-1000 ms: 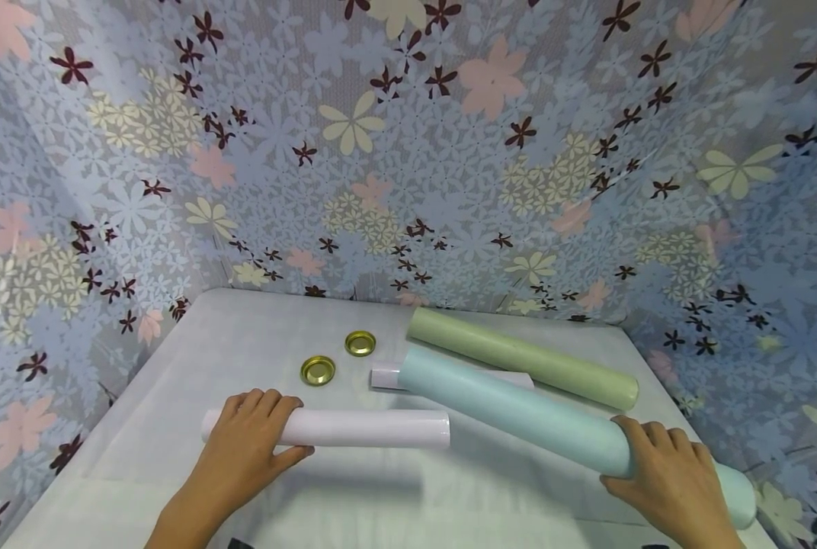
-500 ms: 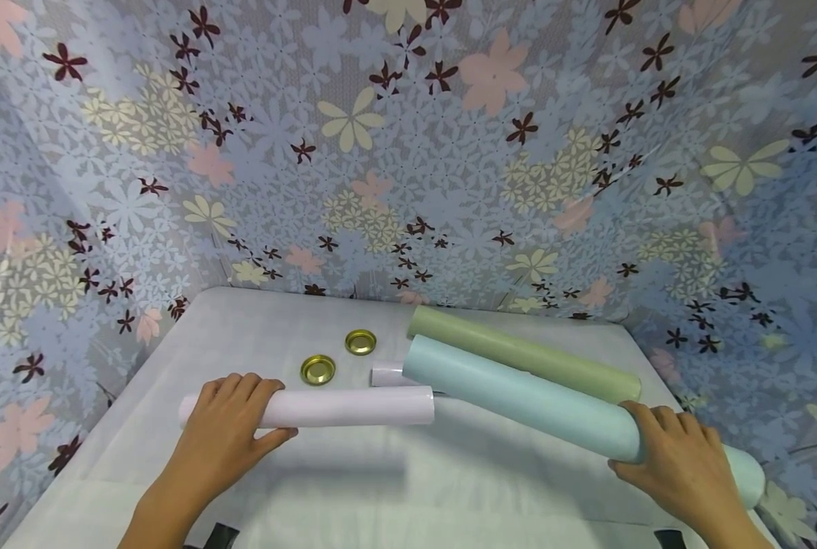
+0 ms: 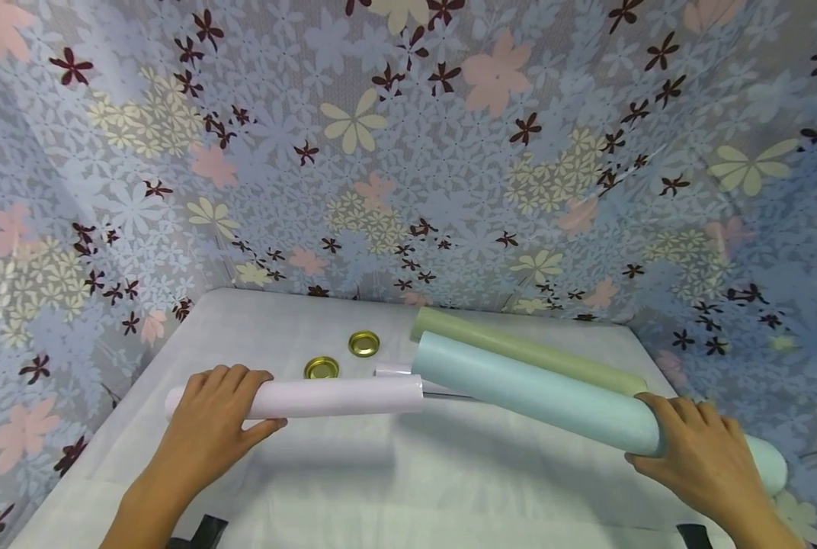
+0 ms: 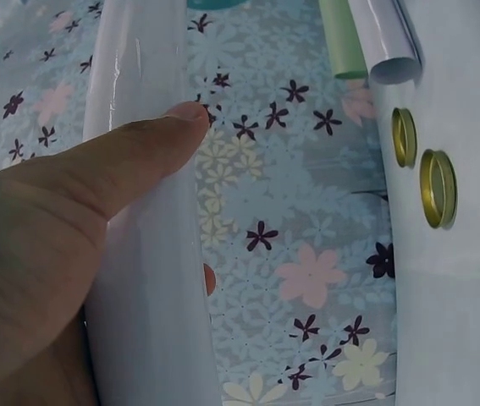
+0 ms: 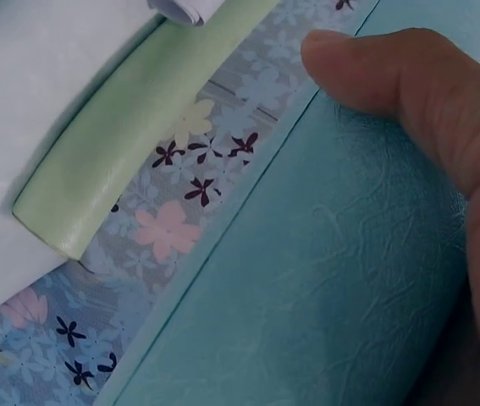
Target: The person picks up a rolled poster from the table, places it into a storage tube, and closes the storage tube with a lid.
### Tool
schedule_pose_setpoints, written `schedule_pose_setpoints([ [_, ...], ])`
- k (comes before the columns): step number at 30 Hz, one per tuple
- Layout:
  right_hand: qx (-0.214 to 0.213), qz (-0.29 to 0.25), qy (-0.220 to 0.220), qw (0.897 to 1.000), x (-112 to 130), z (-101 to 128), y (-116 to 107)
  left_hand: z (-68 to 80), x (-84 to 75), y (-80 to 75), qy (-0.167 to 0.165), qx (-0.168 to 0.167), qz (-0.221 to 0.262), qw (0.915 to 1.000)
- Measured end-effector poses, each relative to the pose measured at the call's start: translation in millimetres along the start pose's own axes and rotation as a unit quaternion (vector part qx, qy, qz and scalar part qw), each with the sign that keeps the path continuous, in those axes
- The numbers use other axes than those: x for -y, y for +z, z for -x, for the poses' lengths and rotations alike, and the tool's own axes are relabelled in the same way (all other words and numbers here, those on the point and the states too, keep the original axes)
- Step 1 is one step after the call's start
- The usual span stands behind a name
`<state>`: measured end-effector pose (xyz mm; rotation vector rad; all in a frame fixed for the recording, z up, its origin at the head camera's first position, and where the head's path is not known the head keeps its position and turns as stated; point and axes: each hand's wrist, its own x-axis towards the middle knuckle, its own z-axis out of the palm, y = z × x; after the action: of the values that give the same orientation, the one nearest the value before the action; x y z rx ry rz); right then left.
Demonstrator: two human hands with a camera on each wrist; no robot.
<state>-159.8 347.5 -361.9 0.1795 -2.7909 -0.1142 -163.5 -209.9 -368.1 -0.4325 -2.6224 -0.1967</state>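
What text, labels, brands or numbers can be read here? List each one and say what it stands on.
None: no words, numbers or brand marks show in any view.
The white roll in the left hand: plain.
The light blue roll in the right hand: plain.
The green roll: plain.
The two gold lids: no marking visible.
The backdrop: only a flower pattern.

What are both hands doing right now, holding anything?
Left hand: curled around the white roll, holding it.
Right hand: curled around the blue roll, holding it.
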Motion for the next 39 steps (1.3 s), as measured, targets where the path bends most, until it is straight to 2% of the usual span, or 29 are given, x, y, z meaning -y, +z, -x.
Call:
schedule_pose_setpoints([
  [10,-0.012,0.023,-0.014,1.000,-10.6,-2.2,-5.4,-3.8,9.4,-5.8,0.010,-0.022,-0.005,0.9997],
  [15,-0.017,0.024,-0.024,0.999,-15.1,-2.7,-7.2,-7.8,12.2,-8.6,0.010,-0.018,-0.008,0.9997],
  [21,-0.024,0.018,-0.030,0.999,-16.4,-3.3,-7.8,-12.2,15.2,-8.4,0.022,-0.033,-0.012,0.9991],
  [39,-0.043,0.017,-0.050,0.998,-19.7,-4.5,-9.6,-20.9,21.3,-3.6,0.025,-0.029,-0.022,0.9990],
])
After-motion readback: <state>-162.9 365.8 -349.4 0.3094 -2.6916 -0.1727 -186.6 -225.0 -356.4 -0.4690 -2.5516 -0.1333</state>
